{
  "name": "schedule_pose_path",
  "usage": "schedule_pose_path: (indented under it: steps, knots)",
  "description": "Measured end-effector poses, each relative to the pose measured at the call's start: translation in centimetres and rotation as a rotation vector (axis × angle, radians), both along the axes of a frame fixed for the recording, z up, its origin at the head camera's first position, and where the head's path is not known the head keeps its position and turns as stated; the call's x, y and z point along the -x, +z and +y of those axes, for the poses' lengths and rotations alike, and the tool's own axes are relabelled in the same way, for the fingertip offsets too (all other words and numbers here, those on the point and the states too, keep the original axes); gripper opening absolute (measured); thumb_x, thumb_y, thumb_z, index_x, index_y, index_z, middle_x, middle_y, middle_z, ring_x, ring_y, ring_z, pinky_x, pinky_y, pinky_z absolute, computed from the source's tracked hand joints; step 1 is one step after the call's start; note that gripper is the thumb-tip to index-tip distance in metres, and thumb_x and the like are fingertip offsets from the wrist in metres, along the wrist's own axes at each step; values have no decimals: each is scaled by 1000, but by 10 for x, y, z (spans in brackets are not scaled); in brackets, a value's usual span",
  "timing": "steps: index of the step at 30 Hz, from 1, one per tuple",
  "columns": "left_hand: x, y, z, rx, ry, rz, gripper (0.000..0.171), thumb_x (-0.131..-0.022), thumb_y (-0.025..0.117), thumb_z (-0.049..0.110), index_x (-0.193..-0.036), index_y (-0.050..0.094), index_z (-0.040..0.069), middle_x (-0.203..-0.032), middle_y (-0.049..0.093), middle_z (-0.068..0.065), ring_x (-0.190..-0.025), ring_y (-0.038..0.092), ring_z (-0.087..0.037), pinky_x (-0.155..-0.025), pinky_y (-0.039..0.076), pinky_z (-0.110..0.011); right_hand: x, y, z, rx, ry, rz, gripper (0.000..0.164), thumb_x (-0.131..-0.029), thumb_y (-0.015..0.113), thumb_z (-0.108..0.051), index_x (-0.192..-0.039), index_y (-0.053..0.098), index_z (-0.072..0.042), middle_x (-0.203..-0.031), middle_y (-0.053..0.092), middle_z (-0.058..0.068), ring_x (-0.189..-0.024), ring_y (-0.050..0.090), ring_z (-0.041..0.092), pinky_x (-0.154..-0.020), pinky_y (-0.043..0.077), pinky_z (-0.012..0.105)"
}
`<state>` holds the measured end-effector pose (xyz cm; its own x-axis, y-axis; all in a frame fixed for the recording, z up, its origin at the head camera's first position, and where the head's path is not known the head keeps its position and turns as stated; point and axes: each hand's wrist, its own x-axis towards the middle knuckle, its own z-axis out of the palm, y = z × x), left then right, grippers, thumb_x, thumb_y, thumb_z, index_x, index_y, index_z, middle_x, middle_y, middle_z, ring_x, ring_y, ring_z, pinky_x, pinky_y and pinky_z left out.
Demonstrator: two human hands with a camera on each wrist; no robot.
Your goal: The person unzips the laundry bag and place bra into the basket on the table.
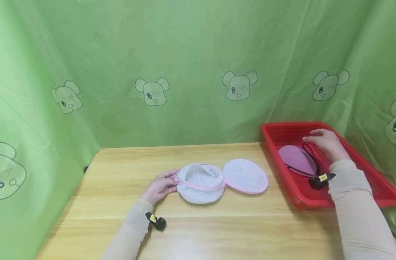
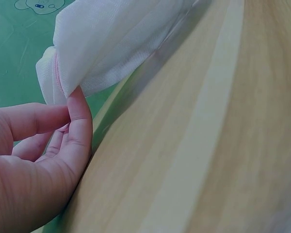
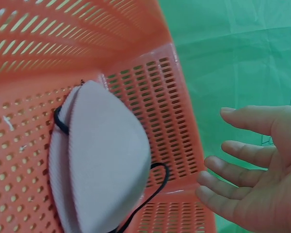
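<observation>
A round white mesh laundry bag (image 1: 201,193) with pink zipper trim sits on the table, its mouth open. Its round lid (image 1: 245,176) is folded out flat to the right. My left hand (image 1: 161,186) pinches the bag's left edge; in the left wrist view the thumb and fingertips meet at the white mesh (image 2: 111,48). Over the red basket (image 1: 300,202) hovers my right hand (image 1: 327,142), fingers spread and holding nothing. Below and left of it lies a pink, cup-shaped folded fabric piece (image 1: 296,159) with a black cord (image 3: 160,179); its exact kind is unclear.
The perforated basket stands at the right side of the wooden table (image 1: 126,162). A green curtain (image 1: 191,43) with printed bear heads hangs behind and on both sides. Black wrist cameras (image 1: 159,223) are strapped to both sleeves.
</observation>
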<state>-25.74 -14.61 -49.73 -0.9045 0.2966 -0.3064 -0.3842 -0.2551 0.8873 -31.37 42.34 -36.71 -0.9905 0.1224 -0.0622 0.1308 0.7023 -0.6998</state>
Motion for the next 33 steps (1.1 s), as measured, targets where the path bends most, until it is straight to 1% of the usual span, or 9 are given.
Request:
schedule_pose_path:
  steps: [4,8,13,18,24,27,30,31,33]
  knots:
    - [1,1,0,1,5,-2,62,-84,49,-17,-144,41,-1,-104,64,-4,-88,66,-15,-80,60,-26,3,8,0,-1,-9,30,73,-97,51,-38,-142,30,15,-144,31,38,-125,35,49,-88,45,45]
    - [1,1,1,-3,14,-14,63,-84,50,-17,-144,42,0,-105,64,-4,-87,66,-15,-79,60,-25,3,15,0,5,-27,43,73,-97,51,-40,-143,29,13,-145,30,37,-123,36,47,-80,42,32]
    - [1,0,3,-3,23,-9,61,-84,50,-17,-143,44,0,-107,65,-6,-87,67,-16,-79,61,-27,0,25,-3,10,-36,65,76,-97,48,-45,-144,29,11,-145,31,36,-121,38,47,-83,44,39]
    - [2,1,5,18,40,-21,60,-85,51,-15,-141,47,3,-116,66,-10,-90,68,-17,-82,60,-28,-3,37,-11,-5,-44,105,77,-97,47,-49,-144,31,10,-143,35,31,-116,41,41,-83,42,34]
    - [3,4,4,19,26,-34,59,-86,52,-13,-142,46,5,-129,61,-16,-94,68,-16,-87,59,-29,-7,50,-19,16,-38,113,76,-98,47,-47,-148,27,6,-149,30,33,-124,38,43,-97,43,48]
    - [4,5,2,16,5,-23,60,-87,52,-13,-144,44,3,-137,56,-19,-96,68,-17,-91,58,-32,-6,56,-23,14,-41,116,78,-97,48,-50,-150,27,3,-149,31,30,-111,48,26,-91,47,35]
    - [4,5,0,11,-19,-18,60,-87,51,-13,-144,42,3,-142,50,-21,-100,68,-18,-95,57,-34,-6,64,-29,12,-42,122,79,-95,49,-52,-150,28,0,-148,32,27,-96,46,4,-78,44,15]
    - [4,6,-1,10,-26,-17,59,-88,51,-12,-145,42,3,-143,50,-21,-101,68,-19,-96,56,-36,-6,67,-31,11,-40,125,79,-95,50,-53,-151,29,0,-149,33,27,-94,45,0,-74,42,11]
    - [3,7,-3,13,-39,-13,58,-89,52,-10,-145,42,3,-142,49,-22,-102,68,-19,-98,55,-37,-7,73,-37,11,-32,131,79,-95,50,-53,-151,29,-2,-150,33,26,-95,46,1,-74,41,10]
